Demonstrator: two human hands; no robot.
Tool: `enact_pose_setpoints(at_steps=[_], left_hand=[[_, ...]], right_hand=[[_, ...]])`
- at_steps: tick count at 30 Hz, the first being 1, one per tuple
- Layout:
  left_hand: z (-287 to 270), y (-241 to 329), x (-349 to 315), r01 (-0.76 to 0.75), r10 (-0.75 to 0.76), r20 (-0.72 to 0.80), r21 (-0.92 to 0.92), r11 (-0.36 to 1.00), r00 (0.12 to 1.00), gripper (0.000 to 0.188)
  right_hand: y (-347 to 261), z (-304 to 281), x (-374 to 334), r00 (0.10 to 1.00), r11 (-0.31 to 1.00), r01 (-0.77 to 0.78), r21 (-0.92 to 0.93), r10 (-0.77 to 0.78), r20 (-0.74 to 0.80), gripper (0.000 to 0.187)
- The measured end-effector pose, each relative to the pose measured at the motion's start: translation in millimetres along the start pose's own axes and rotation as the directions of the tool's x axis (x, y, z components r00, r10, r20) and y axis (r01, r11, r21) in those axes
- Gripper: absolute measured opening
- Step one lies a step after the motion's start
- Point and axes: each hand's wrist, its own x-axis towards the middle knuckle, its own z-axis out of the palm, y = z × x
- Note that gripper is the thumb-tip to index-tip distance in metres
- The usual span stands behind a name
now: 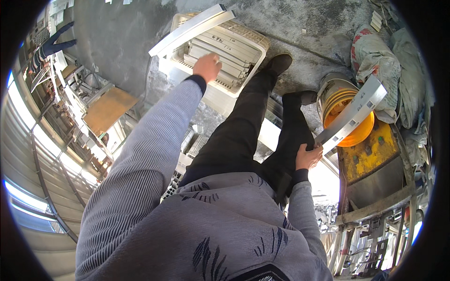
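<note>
Slotted metal bar [350, 116]: slanting up and rightward from the right hand [309, 157], its far length passing in front of the orange bucket [362, 129].
Right fingers: grasping that bar at its lower end, bending around it.
Left hand [207, 67]: hovering above the near edge of the cream plastic crate [253, 36], its fingers curling inward; whether they are gripping anything, I cannot tell.
Crate's metal bars [225, 49]: lying side by side within the crate, around the left hand.
Two long bars [187, 30]: spanning the crate's far left corner.
</note>
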Motion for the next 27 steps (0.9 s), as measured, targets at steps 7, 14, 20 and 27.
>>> enact_pose_setpoints(at_steps=[7,14,20,27], left_hand=[[-2.0,57.9,128.2,-0.217,0.427,-0.146,0.692,0.688,0.892,0.041],[-6.9,21.2,241.2,-0.522,0.575,0.197,0.707,0.478,0.794,0.03],[-42.5,43.9,239.8,-0.805,0.643,0.523,0.527,0.272,0.56,0.022],[-100.0,55.3,161.7,-0.596,0.244,0.656,0.389,0.702,0.715,0.039]], right_hand=[[-6.7,9.5,4.8,0.994,0.989,0.108,-0.098,-0.105,0.036,0.047],[11.2,22.3,-0.7,0.985,0.978,0.167,-0.128,-0.172,-0.028,0.042],[15.2,24.3,-5.5,0.994,0.991,0.107,-0.086,-0.106,0.009,0.037],[18.4,32.4,-10.9,0.999,0.996,0.048,-0.072,-0.047,0.013,0.038]])
